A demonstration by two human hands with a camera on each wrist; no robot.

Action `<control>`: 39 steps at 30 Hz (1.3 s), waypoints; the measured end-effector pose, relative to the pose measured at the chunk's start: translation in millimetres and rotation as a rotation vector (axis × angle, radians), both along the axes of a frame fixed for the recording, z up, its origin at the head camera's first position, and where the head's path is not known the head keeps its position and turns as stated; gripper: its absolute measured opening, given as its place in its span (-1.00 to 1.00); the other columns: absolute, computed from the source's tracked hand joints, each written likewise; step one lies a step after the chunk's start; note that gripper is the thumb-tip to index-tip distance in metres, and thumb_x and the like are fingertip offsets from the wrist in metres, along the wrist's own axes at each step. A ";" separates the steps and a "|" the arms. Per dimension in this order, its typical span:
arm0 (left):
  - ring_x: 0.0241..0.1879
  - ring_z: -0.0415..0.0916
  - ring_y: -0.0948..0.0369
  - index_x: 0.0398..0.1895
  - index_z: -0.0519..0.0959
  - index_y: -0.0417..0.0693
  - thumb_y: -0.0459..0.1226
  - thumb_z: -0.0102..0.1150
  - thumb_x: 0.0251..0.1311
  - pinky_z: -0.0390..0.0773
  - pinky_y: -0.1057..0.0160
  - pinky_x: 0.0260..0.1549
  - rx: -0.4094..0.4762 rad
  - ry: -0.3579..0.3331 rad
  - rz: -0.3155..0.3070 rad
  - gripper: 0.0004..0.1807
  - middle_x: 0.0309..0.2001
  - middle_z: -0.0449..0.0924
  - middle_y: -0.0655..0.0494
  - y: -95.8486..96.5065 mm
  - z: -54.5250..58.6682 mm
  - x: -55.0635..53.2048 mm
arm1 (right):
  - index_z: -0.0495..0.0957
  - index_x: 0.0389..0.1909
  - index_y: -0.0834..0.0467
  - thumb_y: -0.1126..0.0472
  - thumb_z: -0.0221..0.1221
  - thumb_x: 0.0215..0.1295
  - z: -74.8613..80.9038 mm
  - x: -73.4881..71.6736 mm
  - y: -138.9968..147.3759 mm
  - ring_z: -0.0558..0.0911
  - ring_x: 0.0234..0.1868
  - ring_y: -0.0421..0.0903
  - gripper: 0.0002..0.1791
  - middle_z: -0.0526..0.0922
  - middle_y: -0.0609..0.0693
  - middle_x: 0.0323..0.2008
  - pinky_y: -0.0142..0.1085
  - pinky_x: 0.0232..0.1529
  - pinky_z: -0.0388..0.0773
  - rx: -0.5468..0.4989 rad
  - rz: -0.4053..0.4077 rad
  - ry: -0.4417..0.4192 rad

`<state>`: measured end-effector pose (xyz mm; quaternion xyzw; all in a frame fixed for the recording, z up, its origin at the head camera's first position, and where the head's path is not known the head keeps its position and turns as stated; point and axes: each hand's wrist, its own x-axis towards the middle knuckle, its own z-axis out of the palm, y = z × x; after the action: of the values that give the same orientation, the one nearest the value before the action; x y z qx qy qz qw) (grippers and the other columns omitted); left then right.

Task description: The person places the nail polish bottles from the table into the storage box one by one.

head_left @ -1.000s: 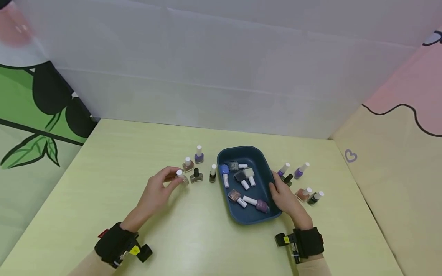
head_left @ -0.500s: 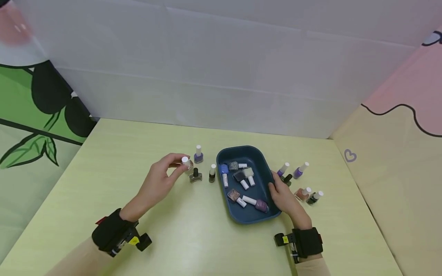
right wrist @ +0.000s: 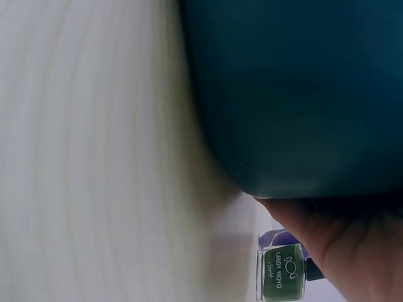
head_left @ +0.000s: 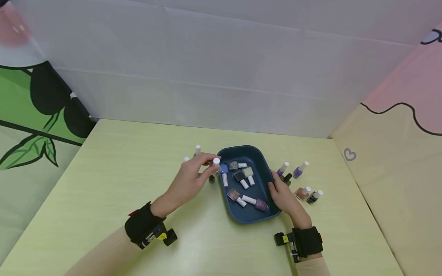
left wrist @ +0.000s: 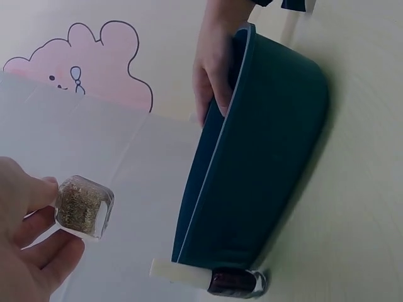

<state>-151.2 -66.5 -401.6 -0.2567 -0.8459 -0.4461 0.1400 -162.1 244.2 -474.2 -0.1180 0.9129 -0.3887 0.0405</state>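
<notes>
My left hand pinches a nail polish bottle with gold glitter and a white cap, held up at the left rim of a dark blue tray. Fingers of my right hand grip the tray's right side, the thumb over the rim. Several nail polish bottles lie on their sides in the tray, among them a purple one and a pink glitter one. Below the left hand, a dark nail polish bottle stands beside the tray's outer wall.
Behind the left hand, white caps of standing bottles show, partly hidden. Right of the tray stand several more, including a purple bottle, a green one, an orange-brown one and a dark one. A pale wall panel closes the table's back.
My left hand has lifted the glitter bottle from the left group and carried it rightward to the tray's left rim. The right hand and tray have stayed in place.
</notes>
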 end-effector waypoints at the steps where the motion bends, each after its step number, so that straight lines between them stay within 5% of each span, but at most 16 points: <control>1: -0.13 0.44 0.36 0.04 0.53 -0.03 -0.20 0.12 0.25 0.60 0.27 -0.26 -0.008 0.009 -0.014 -0.69 -0.11 0.56 0.20 4.9 -1.5 -0.7 | 0.12 0.39 0.23 0.31 -0.16 0.44 -0.1 0.0 0.2 0.51 -0.05 0.11 -0.49 0.44 0.34 0.16 0.13 0.03 0.44 -0.002 -0.002 -0.004; 8: -0.29 0.39 0.39 0.04 0.55 -0.06 -0.23 0.13 0.24 0.53 0.36 -0.34 -0.090 0.084 -0.052 -0.70 -0.10 0.55 0.19 32.4 -18.8 -6.2 | 0.12 0.39 0.21 0.31 -0.15 0.44 -0.7 -0.8 0.5 0.51 -0.07 0.09 -0.49 0.46 0.31 0.13 0.10 0.00 0.47 -0.017 -0.004 -0.011; 14: -0.08 0.47 0.33 0.03 0.55 -0.07 -0.22 0.10 0.26 0.54 0.30 -0.04 -0.178 0.119 -0.067 -0.70 -0.03 0.58 0.13 52.4 -30.1 -12.8 | 0.14 0.38 0.22 0.29 -0.15 0.45 1.5 -0.9 1.0 0.51 -0.07 0.08 -0.50 0.46 0.31 0.12 0.11 0.02 0.45 -0.016 -0.012 -0.011; 18: -0.16 0.45 0.33 0.05 0.55 -0.05 -0.19 0.04 0.31 0.54 0.29 -0.09 -0.265 0.138 -0.101 -0.70 -0.09 0.57 0.14 61.1 -37.4 -17.5 | 0.14 0.38 0.22 0.29 -0.16 0.45 0.7 -0.5 0.3 0.51 -0.09 0.08 -0.50 0.47 0.31 0.10 0.10 0.00 0.46 -0.025 -0.014 -0.020; 30: -0.18 0.48 0.27 0.03 0.53 -0.07 -0.23 -0.03 0.34 0.54 0.27 -0.12 -0.675 0.208 -0.201 -0.73 -0.11 0.56 0.17 74.3 -40.1 -28.4 | 0.12 0.39 0.20 0.29 -0.15 0.45 1.0 -0.7 -0.1 0.50 -0.04 0.10 -0.49 0.44 0.30 0.17 0.12 0.05 0.44 -0.037 -0.017 -0.034; 39: -0.06 0.49 0.19 0.03 0.53 -0.01 -0.30 0.22 0.06 0.50 0.17 -0.01 -0.806 0.214 -0.237 -0.60 -0.04 0.56 0.12 78.1 -40.7 -26.1 | 0.12 0.39 0.21 0.31 -0.15 0.44 0.4 -0.8 -0.2 0.50 -0.06 0.10 -0.49 0.44 0.31 0.16 0.12 0.04 0.45 -0.031 -0.025 -0.038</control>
<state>-177.3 11.7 -442.3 -0.4312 -0.8977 -0.0642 0.0634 -163.0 244.0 -473.8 -0.0996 0.9073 -0.4054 0.0511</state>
